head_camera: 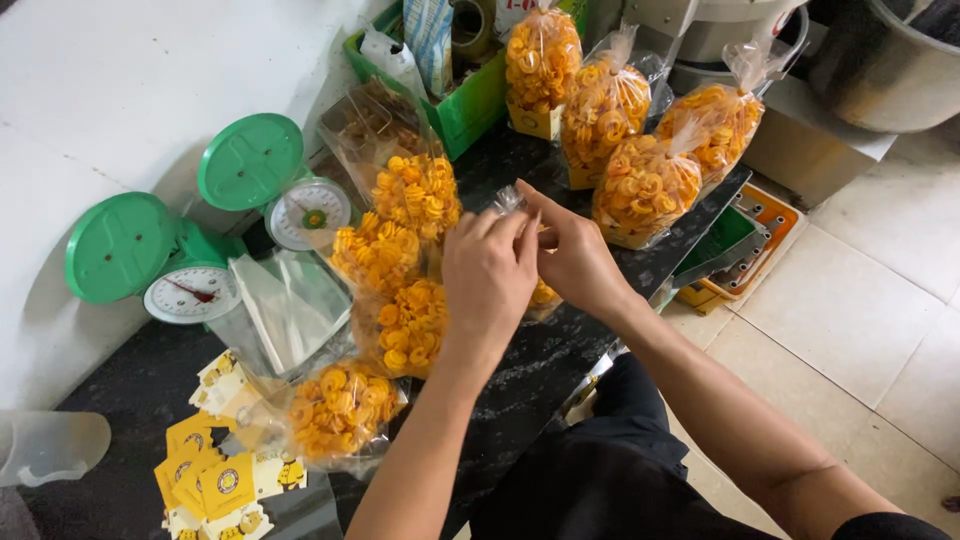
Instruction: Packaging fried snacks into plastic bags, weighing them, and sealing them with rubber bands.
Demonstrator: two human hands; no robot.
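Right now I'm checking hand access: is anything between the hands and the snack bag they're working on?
Nothing visible. The left hand and right hand are already on the top of the snack bag; the other filled bags lie beside it.

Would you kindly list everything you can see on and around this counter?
Tied snack bags: four, orange, counter's far end.
Open snack bags: about five, orange, lying mid-counter.
Held bag: one, clear, between both hands.
Scales: two, green, by the wall.
Empty bags: a stack, clear, beside the scales.
Labels: a pile, yellow, near end.
Crate: one, green, far end.
Counter: one, black.
Left hand: pinching the bag's top.
Right hand: pinching the bag's top.
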